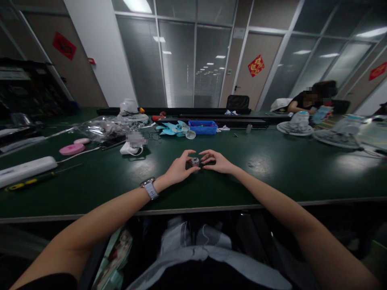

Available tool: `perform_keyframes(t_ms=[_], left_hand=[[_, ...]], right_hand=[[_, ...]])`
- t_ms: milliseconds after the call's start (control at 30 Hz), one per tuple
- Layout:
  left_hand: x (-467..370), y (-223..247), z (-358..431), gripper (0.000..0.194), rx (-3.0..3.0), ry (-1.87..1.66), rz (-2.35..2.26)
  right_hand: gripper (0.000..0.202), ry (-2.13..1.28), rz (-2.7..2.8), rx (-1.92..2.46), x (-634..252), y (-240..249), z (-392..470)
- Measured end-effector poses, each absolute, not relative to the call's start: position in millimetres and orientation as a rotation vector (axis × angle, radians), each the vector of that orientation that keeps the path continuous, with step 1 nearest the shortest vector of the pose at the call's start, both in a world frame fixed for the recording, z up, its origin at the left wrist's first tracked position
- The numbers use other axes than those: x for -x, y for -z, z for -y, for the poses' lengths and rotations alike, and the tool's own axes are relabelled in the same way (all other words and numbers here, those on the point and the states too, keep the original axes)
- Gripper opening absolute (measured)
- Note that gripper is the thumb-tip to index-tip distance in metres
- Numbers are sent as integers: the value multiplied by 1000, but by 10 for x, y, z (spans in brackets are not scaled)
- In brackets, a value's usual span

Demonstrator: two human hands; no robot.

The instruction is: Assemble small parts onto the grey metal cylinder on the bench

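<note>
A small grey metal cylinder (pixel 195 161), perhaps a little motor, stands upright between my hands above the green tabletop. My left hand (pixel 180 167) curls round its left side, the thumb across its lower front and a fingertip against its side, the index finger arched free behind. Whether the cylinder's base rests on the table is hidden by the thumb. On the other side, my right hand (pixel 218 162) has its fingers curved and apart, the tips close to the cylinder; I see nothing held in it. A watch (pixel 148 187) is on my left wrist.
Behind the hands lie a blue basket (pixel 202 127), light-blue fan blades (pixel 173 128) and another metal cylinder (pixel 248 128). At left are a power strip (pixel 28 170), a yellow-handled screwdriver (pixel 28 183) and a pink disc (pixel 71 149). Another person (pixel 306 100) leans over fan parts (pixel 295 125) at right.
</note>
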State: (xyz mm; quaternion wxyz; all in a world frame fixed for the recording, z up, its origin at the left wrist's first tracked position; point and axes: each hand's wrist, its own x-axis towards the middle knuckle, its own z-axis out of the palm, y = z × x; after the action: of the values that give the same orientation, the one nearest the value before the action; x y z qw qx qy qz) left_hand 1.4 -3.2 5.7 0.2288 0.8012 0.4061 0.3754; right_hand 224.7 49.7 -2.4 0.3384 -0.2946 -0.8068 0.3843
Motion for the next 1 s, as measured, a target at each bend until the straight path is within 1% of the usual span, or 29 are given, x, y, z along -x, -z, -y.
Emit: perform_keyframes(t_ms=[167, 333, 567, 867, 1000], left_hand=[[-10, -47, 18, 59, -2205, -1037, -1107], [-7, -53, 12, 61, -2198, -1033, -1102], [-5, -39, 1, 59, -2213, -1030, -1089], [-7, -43, 4, 60, -2230, -1027, -1080], [-8, -50, 5, 60, -2236, -1023, -1078]], right_hand=[[53, -941, 1943, 835, -2168, -16, -478], [54, -826, 1756, 647, -2001, -137, -380], [48, -863, 1798, 543, -1808, -151, -244], [38, -768, 1791, 518, -1784, -145, -244], [37, -763, 1827, 541, -1776, -147, -233]])
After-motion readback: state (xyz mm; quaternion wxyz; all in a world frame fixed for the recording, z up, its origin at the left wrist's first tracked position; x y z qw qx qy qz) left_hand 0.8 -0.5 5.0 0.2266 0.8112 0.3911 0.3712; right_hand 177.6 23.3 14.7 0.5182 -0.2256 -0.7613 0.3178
